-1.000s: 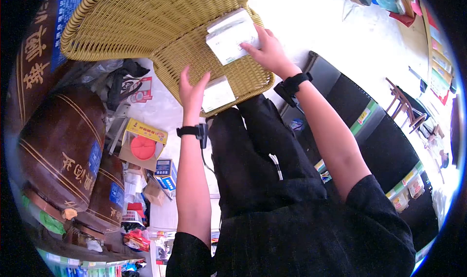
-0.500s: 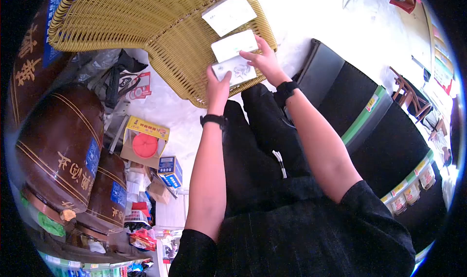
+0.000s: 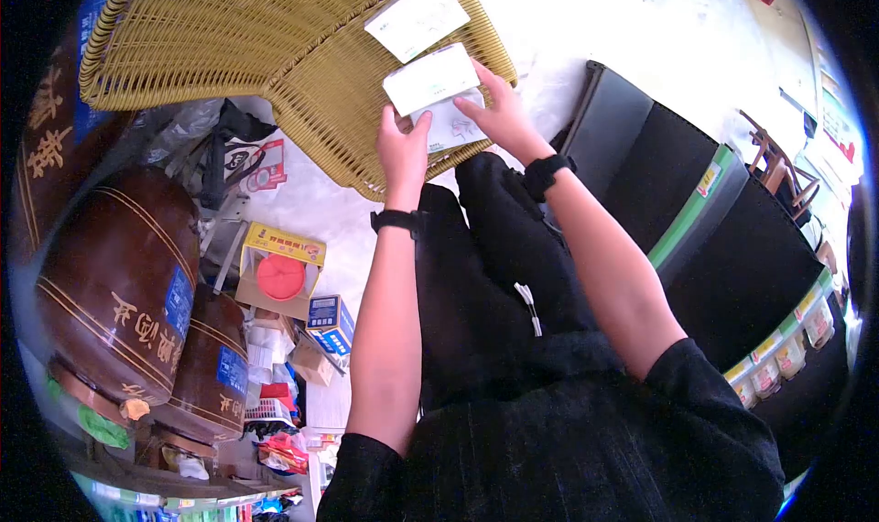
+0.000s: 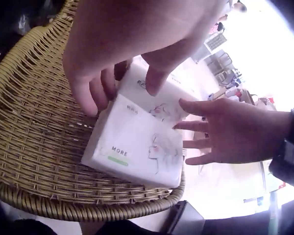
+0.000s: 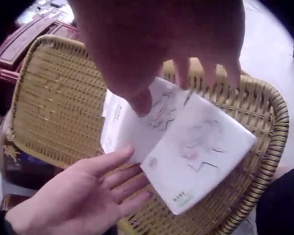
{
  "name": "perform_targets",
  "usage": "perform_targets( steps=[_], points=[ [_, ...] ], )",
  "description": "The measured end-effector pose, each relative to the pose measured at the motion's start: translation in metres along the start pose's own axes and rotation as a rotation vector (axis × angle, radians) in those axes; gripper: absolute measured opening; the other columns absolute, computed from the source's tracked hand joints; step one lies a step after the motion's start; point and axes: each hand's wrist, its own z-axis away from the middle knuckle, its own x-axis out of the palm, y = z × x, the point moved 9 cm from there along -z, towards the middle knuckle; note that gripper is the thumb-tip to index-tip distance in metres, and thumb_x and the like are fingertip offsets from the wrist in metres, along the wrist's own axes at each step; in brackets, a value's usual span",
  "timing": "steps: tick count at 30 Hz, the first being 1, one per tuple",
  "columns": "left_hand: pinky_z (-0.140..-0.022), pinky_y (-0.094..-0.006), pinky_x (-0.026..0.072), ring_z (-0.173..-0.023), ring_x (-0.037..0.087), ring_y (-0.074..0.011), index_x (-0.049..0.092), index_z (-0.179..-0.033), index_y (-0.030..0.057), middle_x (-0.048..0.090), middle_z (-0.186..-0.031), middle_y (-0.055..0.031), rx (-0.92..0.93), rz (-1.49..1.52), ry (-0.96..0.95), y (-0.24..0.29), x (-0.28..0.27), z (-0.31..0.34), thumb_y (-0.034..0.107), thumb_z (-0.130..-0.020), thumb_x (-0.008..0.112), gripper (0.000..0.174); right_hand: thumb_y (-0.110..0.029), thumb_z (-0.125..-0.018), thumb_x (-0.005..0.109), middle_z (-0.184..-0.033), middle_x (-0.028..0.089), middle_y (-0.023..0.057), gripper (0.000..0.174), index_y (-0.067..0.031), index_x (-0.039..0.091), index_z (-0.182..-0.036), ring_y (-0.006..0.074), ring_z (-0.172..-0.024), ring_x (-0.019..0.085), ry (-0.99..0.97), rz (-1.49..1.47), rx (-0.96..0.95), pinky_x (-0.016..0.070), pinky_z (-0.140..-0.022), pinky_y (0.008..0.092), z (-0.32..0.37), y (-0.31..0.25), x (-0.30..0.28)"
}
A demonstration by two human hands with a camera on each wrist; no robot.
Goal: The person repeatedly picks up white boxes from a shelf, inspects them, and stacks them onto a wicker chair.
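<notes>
Toward six o'clock in the head view, black cloth trousers (image 3: 476, 311) carry a thin white drawstring (image 3: 529, 309). Near twelve, a smooth white block-shaped pack (image 3: 455, 130) with a line-drawn profile lies on the seat of a tan woven-wicker chair (image 3: 320, 110), beside its rounded, braided rim. Just past it sits a second white pack (image 3: 432, 80), with both hands at its ends. The left hand (image 3: 403, 151) has its thumb apart from its fingers; the right hand (image 3: 508, 117) spreads straight fingers beyond the edge, thumb on the printed wrapper — neither is clamped round it. How firmly they press, I cannot tell. Toward twelve again, a third white pack (image 3: 417, 20) rests flat on the ribbed weave. Around nine, a cardboard box (image 3: 286, 242) holds a round red object (image 3: 280, 277), and glossy brown bulging jars (image 3: 119, 293) stand farther out. Toward three are matt black shelves (image 3: 742, 270) — then, between two and three, a brown wooden chair (image 3: 780, 167).
</notes>
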Motion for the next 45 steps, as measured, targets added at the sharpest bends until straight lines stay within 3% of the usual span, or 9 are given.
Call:
perform_targets(
  steps=[8, 12, 17, 20, 29, 32, 36, 39, 45],
  points=[
    [-0.089, -0.0348, 0.0447, -0.104, 0.055, -0.0202, 0.049, -0.109, -0.0044, 0.055, -0.11, -0.014, 0.151, 0.204, 0.023, 0.085, -0.01, -0.008, 0.017, -0.08, 0.075, 0.045, -0.029, -0.078, 0.074, -0.108, 0.059, 0.0177, 0.052, -0.005, 0.056, -0.12, 0.0291, -0.106, 0.056, 0.111, 0.007, -0.168, 0.0444, -0.092, 0.0385, -0.026, -0.08, -0.051],
    [-0.093, -0.0315, 0.0387, -0.106, 0.05, -0.0182, 0.047, -0.109, -0.0015, 0.054, -0.11, -0.0124, 0.005, 0.269, -0.074, 0.089, 0.005, -0.054, 0.023, -0.08, 0.077, 0.049, -0.037, -0.077, 0.074, -0.106, 0.061, 0.0223, 0.061, 0.0006, 0.05, -0.118, 0.0319, -0.101, 0.06, 0.023, -0.064, -0.073, 0.0456, -0.089, 0.0382, -0.079, -0.064, -0.041],
    [-0.103, -0.0485, 0.0353, -0.123, 0.044, -0.0263, 0.03, -0.127, 0.0023, 0.046, -0.128, -0.0166, -0.103, 0.292, -0.087, 0.072, 0.01, -0.076, 0.037, -0.082, 0.072, 0.071, -0.046, -0.072, 0.074, -0.105, 0.062, 0.0264, 0.074, 0.0026, 0.046, -0.119, 0.0343, -0.099, 0.062, -0.061, 0.026, -0.056, 0.0462, -0.089, 0.0376, -0.096, -0.054, -0.027],
    [-0.102, -0.048, 0.0361, -0.123, 0.045, -0.0258, 0.03, -0.128, 0.0026, 0.045, -0.129, -0.0164, -0.164, 0.239, -0.1, 0.061, 0.011, -0.069, 0.037, -0.081, 0.073, 0.073, -0.042, -0.079, 0.073, -0.116, 0.059, 0.0234, 0.069, 0.0051, 0.044, -0.121, 0.0298, -0.109, 0.057, -0.109, 0.017, 0.021, 0.0424, -0.095, 0.0357, -0.087, -0.051, -0.031],
    [-0.097, -0.0405, 0.0404, -0.12, 0.049, -0.0237, 0.024, -0.143, 0.0013, 0.046, -0.134, -0.0171, -0.006, 0.282, -0.147, 0.07, 0.009, -0.06, 0.017, -0.078, 0.077, 0.085, -0.034, -0.082, 0.072, -0.111, 0.062, 0.0207, 0.061, 0.005, 0.044, -0.119, 0.0271, -0.102, 0.061, -0.083, 0.019, -0.022, 0.0458, -0.09, 0.0339, -0.079, -0.038, -0.022],
    [-0.098, -0.0383, 0.0414, -0.121, 0.048, -0.0226, 0.02, -0.147, 0.0038, 0.047, -0.135, -0.0144, 0.056, 0.313, -0.144, 0.082, 0.01, -0.066, 0.014, -0.078, 0.076, 0.089, -0.041, -0.074, 0.073, -0.107, 0.061, 0.0237, 0.069, 0.0051, 0.048, -0.119, 0.0337, -0.102, 0.06, -0.065, -0.094, 0.003, 0.0455, -0.09, 0.0377, -0.08, -0.03, -0.017],
    [-0.1, -0.0347, 0.0394, -0.123, 0.047, -0.0227, 0.018, -0.147, 0.0046, 0.047, -0.135, -0.0139, 0.032, 0.281, -0.242, 0.085, 0.014, -0.064, 0.016, -0.082, 0.072, 0.085, -0.038, -0.076, 0.074, -0.112, 0.059, 0.0238, 0.072, 0.0066, 0.044, -0.124, 0.03, -0.105, 0.059, -0.05, -0.11, -0.003, 0.0452, -0.091, 0.0354, -0.07, -0.038, -0.019],
    [-0.105, -0.0552, 0.029, -0.132, 0.036, -0.0302, 0.016, -0.148, 0.0126, 0.038, -0.142, -0.0149, -0.031, 0.188, -0.232, 0.075, 0.006, -0.051, 0.038, -0.084, 0.069, 0.087, -0.028, -0.079, 0.073, -0.118, 0.058, 0.0228, 0.072, 0.0073, 0.038, -0.13, 0.0262, -0.107, 0.058, -0.03, -0.115, 0.022, 0.0451, -0.092, 0.0323, -0.055, -0.04, -0.03],
    [-0.107, -0.061, 0.0209, -0.136, 0.028, -0.041, 0.009, -0.15, 0.0078, 0.025, -0.149, -0.0224, -0.36, 0.077, -0.304, -0.005, 0.007, -0.007, 0.059, -0.078, 0.066, 0.105, -0.018, -0.066, 0.071, -0.117, 0.059, 0.0248, 0.072, 0.0097, 0.045, -0.127, 0.029, -0.11, 0.057, -0.232, -0.261, 0.37, 0.0434, -0.096, 0.0331, -0.01, 0.066, 0.012]
  ],
)
